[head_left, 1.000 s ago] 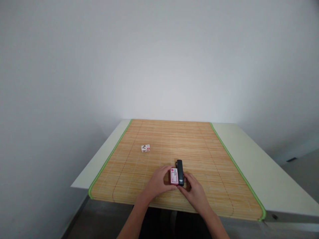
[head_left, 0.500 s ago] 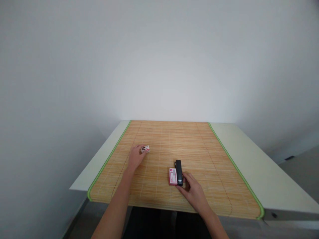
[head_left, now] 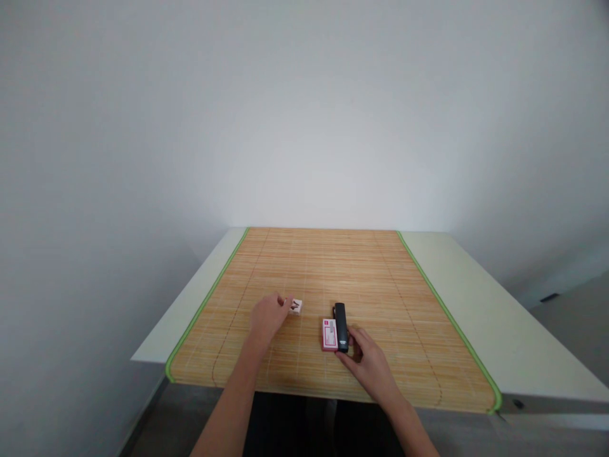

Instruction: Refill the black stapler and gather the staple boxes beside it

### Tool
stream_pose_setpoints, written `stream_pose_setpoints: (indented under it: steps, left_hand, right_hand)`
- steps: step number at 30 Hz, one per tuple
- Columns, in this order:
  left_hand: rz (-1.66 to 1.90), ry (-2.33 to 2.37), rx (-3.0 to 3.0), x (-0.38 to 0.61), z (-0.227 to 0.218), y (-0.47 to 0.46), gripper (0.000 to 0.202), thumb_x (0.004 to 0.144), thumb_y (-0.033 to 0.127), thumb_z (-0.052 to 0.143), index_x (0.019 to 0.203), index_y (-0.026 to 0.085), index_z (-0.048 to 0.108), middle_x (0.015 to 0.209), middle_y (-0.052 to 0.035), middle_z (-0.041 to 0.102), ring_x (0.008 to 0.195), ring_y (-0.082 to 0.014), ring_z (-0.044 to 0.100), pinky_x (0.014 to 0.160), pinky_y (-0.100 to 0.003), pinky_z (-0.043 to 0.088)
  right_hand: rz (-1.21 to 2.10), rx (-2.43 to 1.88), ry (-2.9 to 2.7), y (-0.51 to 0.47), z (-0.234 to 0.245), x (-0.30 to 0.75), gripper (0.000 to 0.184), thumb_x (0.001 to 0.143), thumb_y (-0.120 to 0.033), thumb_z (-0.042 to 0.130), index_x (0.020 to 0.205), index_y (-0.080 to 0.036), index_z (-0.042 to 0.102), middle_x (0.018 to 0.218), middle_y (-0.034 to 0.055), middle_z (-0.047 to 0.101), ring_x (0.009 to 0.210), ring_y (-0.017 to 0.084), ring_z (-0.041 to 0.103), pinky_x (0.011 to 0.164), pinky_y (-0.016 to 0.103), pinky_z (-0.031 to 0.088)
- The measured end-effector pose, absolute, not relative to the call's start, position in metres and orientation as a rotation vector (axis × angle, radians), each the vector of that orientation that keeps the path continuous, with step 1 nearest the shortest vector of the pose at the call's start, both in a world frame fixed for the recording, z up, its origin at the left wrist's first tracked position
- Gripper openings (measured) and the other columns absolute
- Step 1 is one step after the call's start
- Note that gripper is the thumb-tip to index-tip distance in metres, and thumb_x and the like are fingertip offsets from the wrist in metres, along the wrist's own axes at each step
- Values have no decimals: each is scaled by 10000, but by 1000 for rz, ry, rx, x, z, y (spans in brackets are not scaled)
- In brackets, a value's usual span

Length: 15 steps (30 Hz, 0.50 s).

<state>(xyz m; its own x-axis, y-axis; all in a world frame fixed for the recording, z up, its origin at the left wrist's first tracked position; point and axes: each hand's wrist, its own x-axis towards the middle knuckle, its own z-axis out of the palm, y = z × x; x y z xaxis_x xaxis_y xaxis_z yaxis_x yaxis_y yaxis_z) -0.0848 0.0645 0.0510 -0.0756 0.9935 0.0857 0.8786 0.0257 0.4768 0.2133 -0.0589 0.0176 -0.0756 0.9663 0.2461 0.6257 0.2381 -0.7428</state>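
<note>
My left hand (head_left: 270,317) is closed on a small white box (head_left: 295,306) with dark marks on its top, holding it by its left end just over or on the mat. Left of centre, near the front, a black stapler (head_left: 341,327) lies lengthwise away from me. My right hand (head_left: 370,362) grips its near end, thumb at the front and fingers along the right side. Against the stapler's left side rests a pink and white box (head_left: 329,335) with a printed label. Whether my right thumb also touches that box I cannot tell.
A bamboo mat (head_left: 333,260) with green edging covers the middle of a white table (head_left: 476,292). The table's far edge meets a pale wall (head_left: 314,127). My dark-clothed legs (head_left: 295,425) show below the front edge.
My left hand has brought the small white box to the right and nearer to me, closer to the stapler. My right hand keeps its hold on the stapler.
</note>
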Motion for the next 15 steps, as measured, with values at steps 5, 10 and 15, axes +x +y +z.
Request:
stream_pose_setpoints:
  steps: [5, 10, 15]
  left_hand:
    - [398, 1811, 2008, -92, 63, 51, 571, 941, 655, 474, 636, 219, 682, 625, -39, 656, 603, -207, 601, 594, -310, 325]
    - [606, 1564, 2071, -93, 67, 46, 356, 912, 538, 586, 837, 225, 736, 790, -29, 716, 762, -220, 658, 699, -316, 466]
    - [829, 1182, 2063, -85, 64, 42, 482, 876, 359, 684, 1354, 314, 635, 1332, -59, 667, 1190, -251, 637, 1067, -425, 486]
  right_hand:
    - [589, -1470, -1791, -59, 18, 214, 530, 858, -347, 709, 1369, -256, 600, 1011, 65, 658, 913, 254, 642, 825, 383, 558]
    - [586, -1461, -1784, -59, 18, 213, 526, 847, -345, 716, 1357, -269, 612, 1030, 62, 673, 936, 258, 651, 841, 390, 565]
    - [589, -1457, -1788, -58, 17, 213, 524, 859, -338, 711, 1366, -267, 600, 1060, 70, 676, 952, 262, 651, 866, 401, 562]
